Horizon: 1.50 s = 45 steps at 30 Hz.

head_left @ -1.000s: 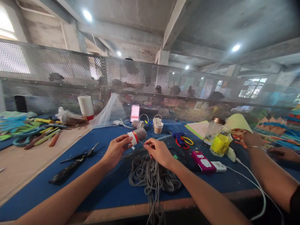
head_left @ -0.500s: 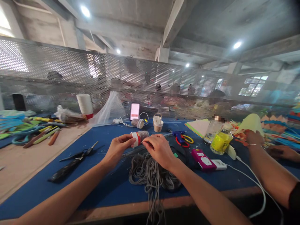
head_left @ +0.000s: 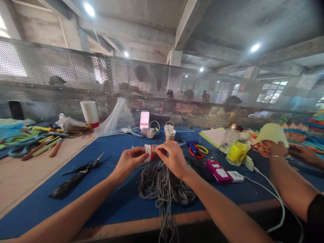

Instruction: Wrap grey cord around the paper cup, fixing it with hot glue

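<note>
My left hand [head_left: 129,163] grips a small paper cup [head_left: 148,152], white with a red band, tilted on its side above the mat. Grey cord covers part of the cup's wall. Fingers of my right hand [head_left: 175,159] are pinched together at the cup's wrapped side, on the grey cord; the exact fingertip contact is partly hidden. Beneath both hands lies a loose heap of grey cord [head_left: 154,189], with strands hanging over the table's front edge. Behind the hands are a cord-wrapped cup [head_left: 149,133] on its side and a small handled basket [head_left: 170,133] standing upright.
Black scissors [head_left: 76,177] lie left on the blue mat [head_left: 101,209]. To the right are a blue glue gun [head_left: 191,145], a purple box [head_left: 218,172], a yellow-labelled bottle [head_left: 238,150] and a white cable [head_left: 275,195]. A co-worker's arm [head_left: 286,179] reaches in at right.
My left hand and the cup have shifted slightly right, and the cup has turned a little. My right fingers have moved to a different spot along its side. The view has shifted slightly.
</note>
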Available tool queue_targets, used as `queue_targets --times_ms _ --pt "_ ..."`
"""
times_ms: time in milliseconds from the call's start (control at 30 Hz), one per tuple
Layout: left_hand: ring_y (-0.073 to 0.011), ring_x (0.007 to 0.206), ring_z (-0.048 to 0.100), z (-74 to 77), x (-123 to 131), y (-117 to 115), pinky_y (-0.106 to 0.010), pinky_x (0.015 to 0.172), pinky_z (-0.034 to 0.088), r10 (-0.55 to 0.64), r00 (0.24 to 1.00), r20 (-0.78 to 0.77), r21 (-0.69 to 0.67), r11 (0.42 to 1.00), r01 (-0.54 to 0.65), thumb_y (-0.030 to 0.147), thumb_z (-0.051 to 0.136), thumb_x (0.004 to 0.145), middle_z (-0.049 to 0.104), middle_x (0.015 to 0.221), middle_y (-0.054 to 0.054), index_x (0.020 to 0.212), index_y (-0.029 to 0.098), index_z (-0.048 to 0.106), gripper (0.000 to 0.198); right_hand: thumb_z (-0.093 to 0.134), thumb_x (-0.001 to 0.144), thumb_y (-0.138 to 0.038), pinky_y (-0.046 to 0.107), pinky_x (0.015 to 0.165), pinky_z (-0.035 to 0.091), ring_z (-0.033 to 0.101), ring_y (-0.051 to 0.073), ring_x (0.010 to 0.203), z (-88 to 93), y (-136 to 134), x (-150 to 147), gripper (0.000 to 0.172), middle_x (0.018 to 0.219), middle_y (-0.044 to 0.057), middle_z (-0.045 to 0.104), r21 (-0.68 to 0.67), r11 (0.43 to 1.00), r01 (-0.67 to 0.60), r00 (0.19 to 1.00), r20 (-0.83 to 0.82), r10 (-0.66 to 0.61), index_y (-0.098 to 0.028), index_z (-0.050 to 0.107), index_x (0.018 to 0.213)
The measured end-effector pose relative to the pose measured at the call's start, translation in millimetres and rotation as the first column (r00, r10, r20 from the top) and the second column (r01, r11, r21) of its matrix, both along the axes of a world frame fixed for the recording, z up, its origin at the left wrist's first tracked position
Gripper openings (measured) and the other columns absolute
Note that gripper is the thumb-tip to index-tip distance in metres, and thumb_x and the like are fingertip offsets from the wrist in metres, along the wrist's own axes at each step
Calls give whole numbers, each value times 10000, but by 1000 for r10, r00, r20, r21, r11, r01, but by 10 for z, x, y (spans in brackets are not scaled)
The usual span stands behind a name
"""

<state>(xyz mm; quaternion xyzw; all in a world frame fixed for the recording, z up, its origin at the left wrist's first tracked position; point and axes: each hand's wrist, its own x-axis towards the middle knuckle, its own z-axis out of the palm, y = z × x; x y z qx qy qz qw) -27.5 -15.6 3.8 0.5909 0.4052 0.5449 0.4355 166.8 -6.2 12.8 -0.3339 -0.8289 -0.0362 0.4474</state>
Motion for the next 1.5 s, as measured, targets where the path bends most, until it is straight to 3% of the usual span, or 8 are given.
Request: queue_targets --times_ms 533,1500 --pt "-197 708 634 -29 -4 -1 -272 673 469 -81 996 -32 16 997 82 283 755 706 744 803 -62 847 178 775 176 593 923 -301 301 871 370 588 145 804 16 24 12 113 809 -4 660 -11 999 44 999 -11 -45 -216 659 892" --pt "-176 766 643 -37 -48 6 -266 738 469 -169 978 -123 -10 986 169 299 705 771 744 847 -38 882 160 736 180 629 900 -330 280 783 371 578 132 751 -36 70 23 132 776 -12 620 -22 994 112 994 -12 -112 -218 672 846"
